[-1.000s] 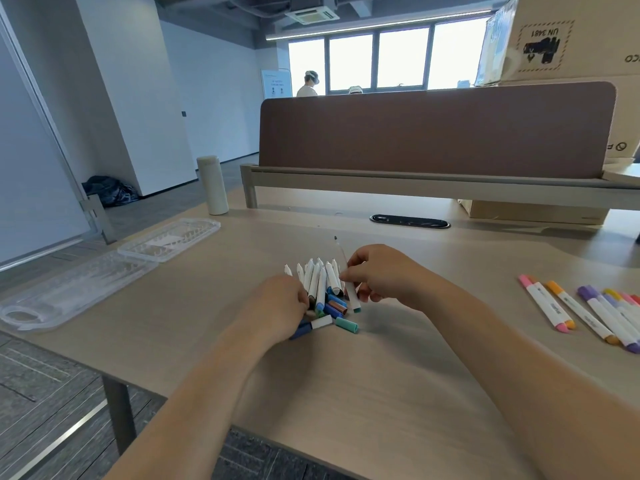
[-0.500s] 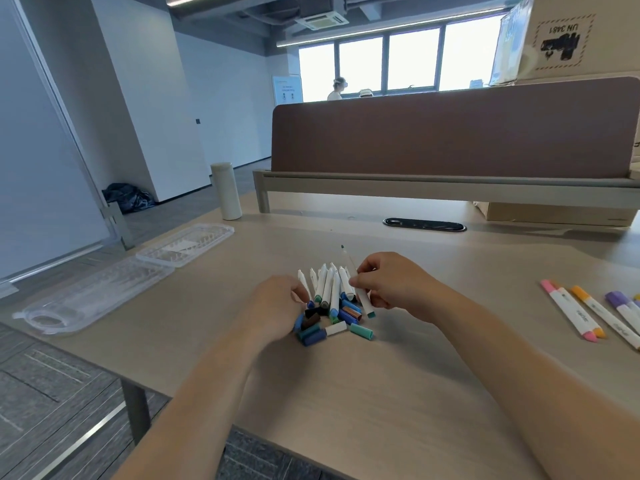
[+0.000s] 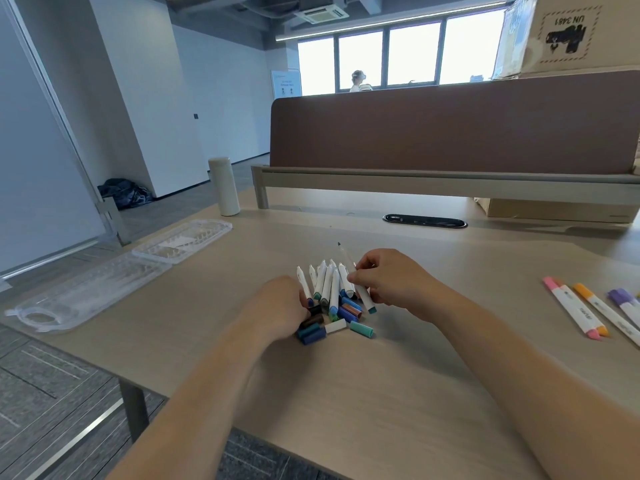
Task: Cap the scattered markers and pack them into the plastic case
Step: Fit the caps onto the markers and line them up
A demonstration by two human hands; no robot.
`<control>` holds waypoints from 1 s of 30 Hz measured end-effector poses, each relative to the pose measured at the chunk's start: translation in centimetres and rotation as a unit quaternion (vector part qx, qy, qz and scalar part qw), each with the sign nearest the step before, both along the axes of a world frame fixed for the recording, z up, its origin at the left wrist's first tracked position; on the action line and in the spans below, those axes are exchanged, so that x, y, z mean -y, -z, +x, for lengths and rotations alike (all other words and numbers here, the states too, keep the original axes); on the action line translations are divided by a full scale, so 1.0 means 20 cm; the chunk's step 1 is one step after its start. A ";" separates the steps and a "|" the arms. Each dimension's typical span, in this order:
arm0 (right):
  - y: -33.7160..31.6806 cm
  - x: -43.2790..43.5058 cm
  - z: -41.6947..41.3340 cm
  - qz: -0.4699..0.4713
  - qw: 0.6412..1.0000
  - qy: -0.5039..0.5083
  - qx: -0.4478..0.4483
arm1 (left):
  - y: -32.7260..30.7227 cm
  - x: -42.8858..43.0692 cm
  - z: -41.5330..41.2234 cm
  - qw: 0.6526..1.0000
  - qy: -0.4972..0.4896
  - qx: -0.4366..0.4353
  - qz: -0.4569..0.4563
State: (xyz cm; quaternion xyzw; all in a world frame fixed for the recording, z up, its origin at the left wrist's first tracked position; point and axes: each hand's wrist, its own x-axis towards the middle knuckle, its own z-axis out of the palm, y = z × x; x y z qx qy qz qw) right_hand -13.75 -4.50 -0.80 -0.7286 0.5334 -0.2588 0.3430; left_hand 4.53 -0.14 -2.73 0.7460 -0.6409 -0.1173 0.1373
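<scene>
A pile of uncapped white markers (image 3: 325,282) lies at the table's middle, tips pointing away, with loose caps (image 3: 332,323) in blue, teal, brown and white in front of it. My right hand (image 3: 388,278) pinches one uncapped marker (image 3: 360,289) with a teal end, its fine tip raised. My left hand (image 3: 280,306) rests on the left side of the caps, its fingers curled among them; what they hold is hidden. The clear plastic case (image 3: 104,282) lies open at the table's left edge.
Capped markers (image 3: 585,310) in pink, orange and purple lie in a row at the right. A cream bottle (image 3: 223,186) stands behind the case. A brown divider panel (image 3: 450,133) and a cable port (image 3: 424,221) bound the far side. The table's front edge is close.
The view has shifted, so the pile sits further right in frame. My hands stay at the pile; the right hand still holds the same marker.
</scene>
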 end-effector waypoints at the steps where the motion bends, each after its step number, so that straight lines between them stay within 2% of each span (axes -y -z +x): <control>1: 0.00 0.00 0.00 -0.001 1.000 0.000 -0.002 | 0.00 0.00 0.01 1.000 0.000 -0.001 0.006; 3: 0.00 0.01 0.00 -0.001 1.000 0.001 -0.002 | 0.00 -0.01 0.02 1.000 0.004 -0.009 0.010; 7: 0.01 0.00 0.01 -0.002 1.000 -0.005 0.003 | -0.03 -0.06 0.04 0.999 0.019 -0.013 -0.038; 13: 0.01 -0.01 0.02 0.014 0.999 -0.002 0.034 | -0.03 -0.12 0.03 0.997 0.074 -0.014 0.032; 23: -0.01 -0.04 -0.02 0.013 0.998 0.004 0.054 | -0.02 -0.17 -0.01 0.998 0.050 0.047 0.013; 25: -0.01 -0.04 -0.04 0.014 0.998 0.009 0.059 | -0.03 -0.17 0.01 0.999 0.043 0.012 -0.012; 30: -0.02 -0.04 -0.06 0.011 0.999 0.013 0.039 | -0.05 -0.18 -0.01 0.987 0.018 -0.142 -0.077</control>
